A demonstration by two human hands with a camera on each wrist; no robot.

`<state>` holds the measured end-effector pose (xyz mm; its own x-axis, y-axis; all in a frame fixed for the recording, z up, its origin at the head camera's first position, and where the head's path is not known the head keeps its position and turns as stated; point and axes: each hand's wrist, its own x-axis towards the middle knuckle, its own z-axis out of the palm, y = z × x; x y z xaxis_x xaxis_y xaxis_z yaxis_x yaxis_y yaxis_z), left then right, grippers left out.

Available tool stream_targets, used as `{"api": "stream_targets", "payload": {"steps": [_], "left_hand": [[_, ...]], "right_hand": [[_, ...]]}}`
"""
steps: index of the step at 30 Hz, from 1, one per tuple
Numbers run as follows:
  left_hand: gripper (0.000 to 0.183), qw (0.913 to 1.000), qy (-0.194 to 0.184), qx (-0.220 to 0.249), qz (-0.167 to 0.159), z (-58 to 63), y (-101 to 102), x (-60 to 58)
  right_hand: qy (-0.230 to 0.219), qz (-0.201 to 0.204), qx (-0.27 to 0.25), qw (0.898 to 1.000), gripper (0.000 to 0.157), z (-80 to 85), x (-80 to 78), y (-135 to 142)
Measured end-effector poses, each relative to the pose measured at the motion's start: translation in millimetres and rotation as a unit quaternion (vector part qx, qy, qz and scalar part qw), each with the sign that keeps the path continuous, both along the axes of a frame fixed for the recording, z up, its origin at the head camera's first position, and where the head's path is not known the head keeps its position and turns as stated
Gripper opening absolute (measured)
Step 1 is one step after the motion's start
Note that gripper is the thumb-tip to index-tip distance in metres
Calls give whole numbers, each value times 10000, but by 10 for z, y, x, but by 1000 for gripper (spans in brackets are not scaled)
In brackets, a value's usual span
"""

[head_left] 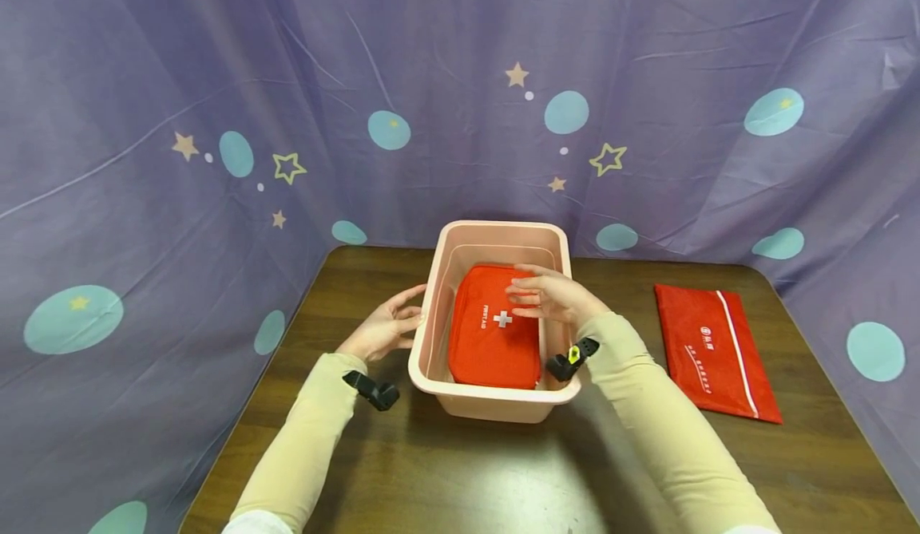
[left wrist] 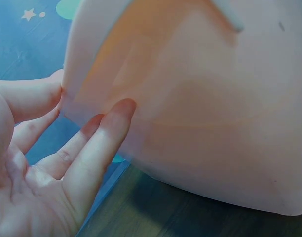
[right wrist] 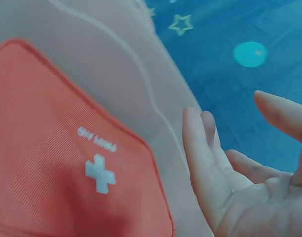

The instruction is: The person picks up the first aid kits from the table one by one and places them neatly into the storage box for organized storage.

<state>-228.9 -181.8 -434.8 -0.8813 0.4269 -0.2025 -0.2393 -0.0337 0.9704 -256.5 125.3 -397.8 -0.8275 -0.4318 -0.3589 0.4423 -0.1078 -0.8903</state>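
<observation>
A pale pink plastic bin (head_left: 496,408) stands on the table, with a red first aid bag (head_left: 489,358) lying flat inside, its white cross facing up. My left hand (head_left: 384,330) is at the bin's left outer side. In the left wrist view, the fingertips (left wrist: 124,108) of that hand touch the bin's wall, fairly straight and spread. Over the right part of the bin reaches my right hand (head_left: 553,294), above the bag and holding nothing. Its fingers (right wrist: 193,133) are spread in the right wrist view, and they cover part of the bag's upper right corner in the head view.
A flat red pouch (head_left: 711,350) with white lettering and a white strip lies on the brown wooden table (head_left: 496,478), right of the bin. Purple curtains (head_left: 460,183) with stars and dots hang behind and at both sides. Each wrist wears a black strap-on camera (head_left: 374,390).
</observation>
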Motion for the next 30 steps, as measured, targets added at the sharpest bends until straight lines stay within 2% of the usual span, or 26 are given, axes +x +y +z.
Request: {"api": "stream_targets", "payload": {"steps": [5,10,15,22,30], "left_hand": [[67,10000,4,10,-28,-3,-6,-9],[66,10000,45,-68,-6,1,-15,-5],[66,10000,56,-65,-40,-9,-23,1],[66,10000,61,-5,-50,-10,-25,4],[66,10000,69,-6,-36,-26,-14,6]], "right_hand": [[150,281,-388,9987,55,71,25,117],[308,490,-645,9962,38,110,65,246],[221,744,-986,9921,27,88,100,410],[202,900,-1247,9879,28,29,160,617],[677,1150,-1438,9806,40,-117,211,795]]}}
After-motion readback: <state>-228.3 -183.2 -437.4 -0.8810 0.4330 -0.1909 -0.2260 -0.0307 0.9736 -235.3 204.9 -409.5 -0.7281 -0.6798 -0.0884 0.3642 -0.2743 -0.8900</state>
